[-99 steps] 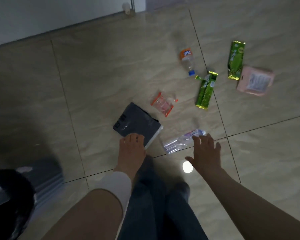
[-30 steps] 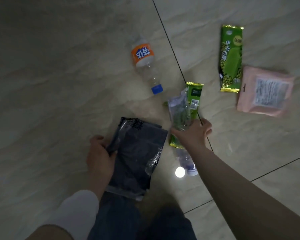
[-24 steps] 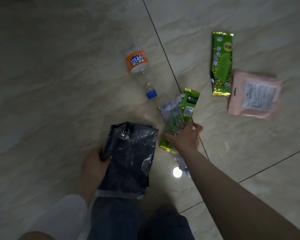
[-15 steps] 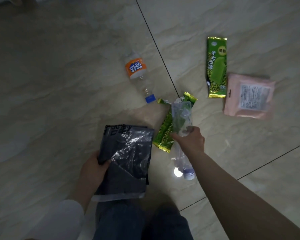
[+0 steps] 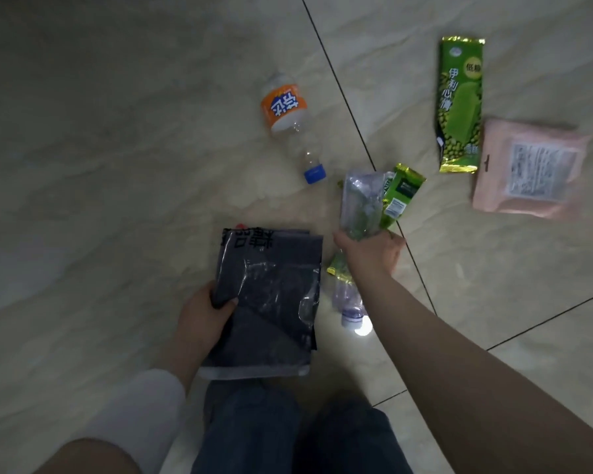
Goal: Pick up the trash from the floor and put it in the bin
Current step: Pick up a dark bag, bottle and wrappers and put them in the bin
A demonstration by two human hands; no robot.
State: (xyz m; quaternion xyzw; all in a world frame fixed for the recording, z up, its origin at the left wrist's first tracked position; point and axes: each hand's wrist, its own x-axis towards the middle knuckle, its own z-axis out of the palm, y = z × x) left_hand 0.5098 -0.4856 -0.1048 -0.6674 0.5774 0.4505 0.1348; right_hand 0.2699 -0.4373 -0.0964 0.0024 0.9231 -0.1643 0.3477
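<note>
Collection is under way; nothing has reached a bin, and no bin is in view.

The floor (image 5: 117, 200) is pale tile, dimly lit. Largest item in hand: a dark packet (image 5: 271, 302), gripped at its left edge by my left hand (image 5: 202, 319), thumb closed over it. At 2 o'clock a pink pouch (image 5: 528, 169) lies flat, untouched, with a green ice-cream wrapper (image 5: 459, 104) just beside it at 1 o'clock. At 12 o'clock an orange-labelled bottle (image 5: 288, 124) lies on its side, cap toward me. My right hand (image 5: 370, 254) is closed on a clear crushed bottle (image 5: 360, 206); a smaller green wrapper (image 5: 399, 196) sits against it, and I cannot tell whether I hold it as well.

Remaining, in my judgement: three or four items, then the bin. Nothing obstructs the reach; full hands are the constraint.
</note>
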